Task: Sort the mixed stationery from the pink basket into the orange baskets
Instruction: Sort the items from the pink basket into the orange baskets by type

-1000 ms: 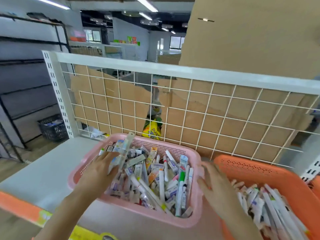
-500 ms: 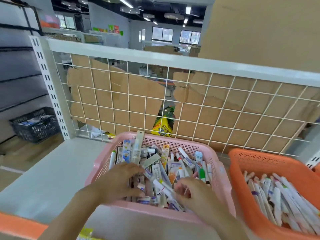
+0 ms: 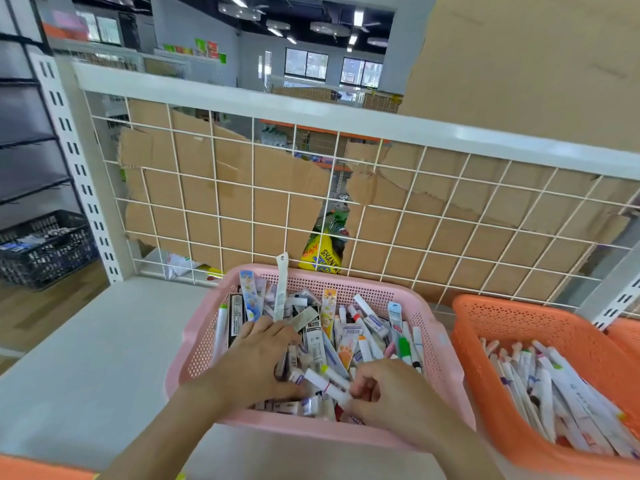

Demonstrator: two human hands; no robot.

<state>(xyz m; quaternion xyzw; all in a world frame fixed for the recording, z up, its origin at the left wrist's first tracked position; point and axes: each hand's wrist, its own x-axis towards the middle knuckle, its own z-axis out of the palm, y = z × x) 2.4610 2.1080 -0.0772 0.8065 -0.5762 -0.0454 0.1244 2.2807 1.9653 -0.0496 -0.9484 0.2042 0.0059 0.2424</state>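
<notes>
Pink basket [image 3: 346, 284]: set at lower centre of the frame on a white shelf [image 3: 104, 341], filled with mixed stationery [image 3: 363, 327]
Left hand [image 3: 256, 362]: laid on the stationery in the basket's near left part, fingers bent over the packets; whether anything is grasped cannot be told
Right hand [image 3: 398, 393]: placed over the basket's near right part, just beside the left hand, fingertips pinched on a white pen [image 3: 327, 382]
White pen: held tilted between the two hands, just above the pile, its yellow-tipped end pointed to the upper left
Orange basket [image 3: 519, 313]: seen at lower right, just beside the pink basket, with pens [image 3: 554, 386] laid in it, apart from both hands
Grid [image 3: 381, 220]: stood behind the baskets, backed with cardboard [image 3: 242, 209]
</notes>
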